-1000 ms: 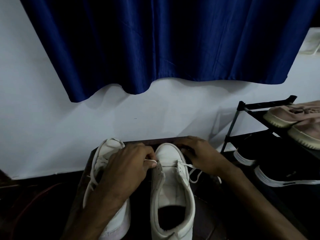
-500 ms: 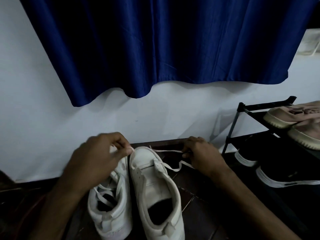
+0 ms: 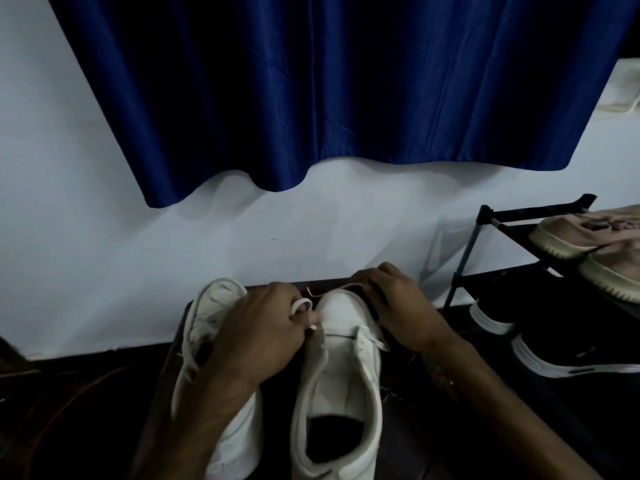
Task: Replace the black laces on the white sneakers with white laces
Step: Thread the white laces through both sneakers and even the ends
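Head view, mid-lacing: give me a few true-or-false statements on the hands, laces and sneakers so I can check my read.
1. The left hand pinches a white lace. True.
2. The right sneaker carries a black lace. False: only white lace shows on it.
3. The right hand rests on the shoe rack. False: it is at the right sneaker's toe, fingers curled at the lace.
4. The left sneaker and the right sneaker stand side by side, toes toward the wall. True.
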The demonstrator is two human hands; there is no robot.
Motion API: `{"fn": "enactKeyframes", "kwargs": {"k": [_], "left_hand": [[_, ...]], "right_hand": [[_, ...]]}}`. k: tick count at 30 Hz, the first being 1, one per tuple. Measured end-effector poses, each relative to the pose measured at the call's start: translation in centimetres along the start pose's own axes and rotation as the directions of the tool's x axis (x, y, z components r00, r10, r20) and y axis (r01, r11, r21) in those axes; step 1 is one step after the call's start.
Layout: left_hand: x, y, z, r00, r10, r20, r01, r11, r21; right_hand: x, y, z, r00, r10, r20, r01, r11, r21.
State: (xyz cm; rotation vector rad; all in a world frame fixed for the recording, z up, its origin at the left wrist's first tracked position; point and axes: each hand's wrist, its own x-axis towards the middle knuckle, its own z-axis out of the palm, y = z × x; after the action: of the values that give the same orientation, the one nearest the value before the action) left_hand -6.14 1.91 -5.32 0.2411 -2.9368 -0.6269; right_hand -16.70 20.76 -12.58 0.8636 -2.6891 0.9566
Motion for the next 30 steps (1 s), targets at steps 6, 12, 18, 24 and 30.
{"fn": "enactKeyframes", "kwargs": {"k": [6,12,18,24,30], "left_hand": [[0.2,-0.6,-1.5,1.0,-0.004,0.016,0.005,0.998,-0.065],[-0.8,-0.3,-2.0,0.994,0.073,0.078,-0.071,0.997,-0.021],[-0.4,-1.7,-2.2,0.983,0.183,-0.002,-0.183,0.978,-0.102],[0.2,-2.1,-6.1,0.965,0.25,-0.074,-0.252,0.826,-0.505],[1.9,1.7,-12.4,0.918,0.277,-0.283,-0.396,0.666,-0.632]], "right_hand": [[-0.8,1.2,-1.5,0.975,0.221,0.034,-0.187,0.888,-0.421],[-0.3,2.1,-1.8,0.999,0.037,-0.013,-0.038,0.99,-0.134],[0.2,3.7,0.3,0.99,-0.046,0.134,0.069,0.983,-0.17],[-0.2,3.4,0.6,0.994,0.054,0.091,-0.028,0.964,-0.265],[1.1,-0.8,-6.0,0.859,0.483,-0.171,-0.254,0.691,0.677]]}}
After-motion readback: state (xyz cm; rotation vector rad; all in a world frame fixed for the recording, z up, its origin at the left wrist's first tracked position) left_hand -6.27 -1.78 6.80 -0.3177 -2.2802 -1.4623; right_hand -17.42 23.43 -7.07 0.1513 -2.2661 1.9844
